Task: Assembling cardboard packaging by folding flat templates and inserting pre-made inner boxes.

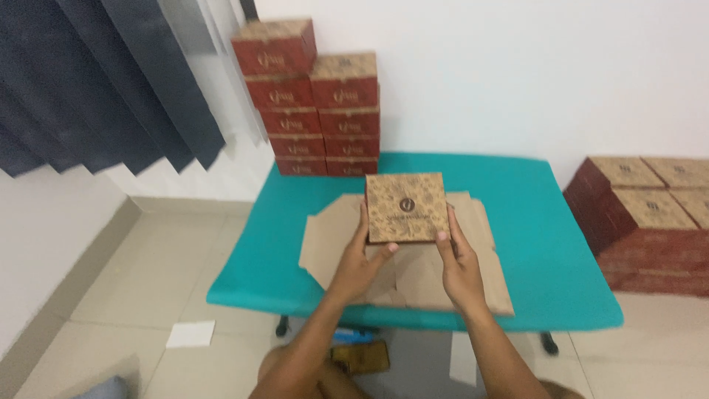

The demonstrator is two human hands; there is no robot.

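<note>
Both hands are holding one assembled patterned box (407, 207) just above the flat cardboard blanks (473, 273) on the green worktop (546, 244). Left hand (360, 264) is gripping its left edge, thumb on the lid; right hand (461, 267) is clasping the right edge. Finished stacks are sitting behind the box (317, 103) & to its right (650, 214). Judging by this: many done, several blanks left.

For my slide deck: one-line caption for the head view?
Both hands, left hand and right hand, hold a patterned box above flat cardboard on a teal table.
</note>
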